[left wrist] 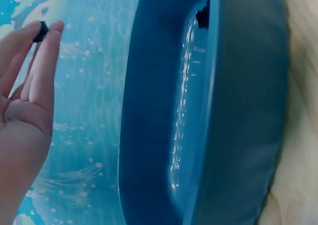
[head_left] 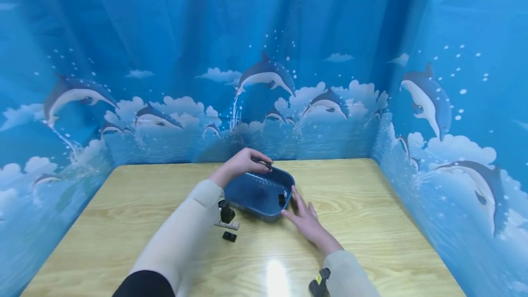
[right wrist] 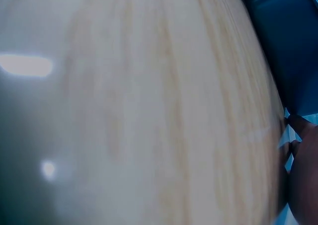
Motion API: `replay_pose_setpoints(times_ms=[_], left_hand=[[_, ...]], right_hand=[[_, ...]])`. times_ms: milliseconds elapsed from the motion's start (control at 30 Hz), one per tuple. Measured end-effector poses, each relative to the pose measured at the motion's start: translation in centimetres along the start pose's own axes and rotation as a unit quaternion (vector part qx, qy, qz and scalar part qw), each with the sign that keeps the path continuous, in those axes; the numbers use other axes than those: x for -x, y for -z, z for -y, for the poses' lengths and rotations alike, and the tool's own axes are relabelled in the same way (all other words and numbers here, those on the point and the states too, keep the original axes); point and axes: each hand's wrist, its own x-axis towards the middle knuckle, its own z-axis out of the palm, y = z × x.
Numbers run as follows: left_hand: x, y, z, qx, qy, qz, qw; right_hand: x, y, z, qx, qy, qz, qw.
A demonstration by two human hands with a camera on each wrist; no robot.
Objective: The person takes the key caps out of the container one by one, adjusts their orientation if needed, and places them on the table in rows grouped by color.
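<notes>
Between thumb and fingertips my left hand pinches a small black piece, held above the far rim of a blue tray. Its exact kind cannot be made out. A second black piece lies inside the tray near the right end, also visible in the left wrist view. My right hand rests its outstretched fingers and thumb against the tray's right end. In the right wrist view only part of that hand shows at the edge, beside the tray wall.
On the wooden table, in front of the tray, lie another black piece and a pale narrow strip, partly behind the left wrist camera. A blue dolphin-print curtain stands behind the table and along its sides.
</notes>
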Motion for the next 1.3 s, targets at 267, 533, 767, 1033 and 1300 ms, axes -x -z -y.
replay_pose_setpoints(times_ms=[267, 533, 767, 1033, 1300], left_hand=[[3.3, 0.0, -0.2, 0.105, -0.036, -0.007, 0.9938], [7.0, -0.6, 0.3, 0.083, -0.035, -0.078, 0.9929], [10.7, -0.9, 1.9, 0.068, -0.037, -0.099, 0.9921], [13.2, -1.2, 3.9, 0.066, 0.000, -0.102, 0.9925], [15.3, -1.3, 6.7, -0.054, -0.037, -0.082, 0.9945]], right_hand=[[0.1, 0.0, 0.3, -0.002, -0.010, 0.002, 0.9999], [0.1, 0.1, 0.3, -0.001, -0.014, 0.003, 0.9999], [0.0, -0.2, 0.2, -0.001, -0.017, 0.007, 0.9998], [0.1, 0.1, 0.3, -0.002, -0.011, 0.014, 0.9998], [0.0, -0.1, 0.3, -0.003, -0.016, 0.013, 0.9998]])
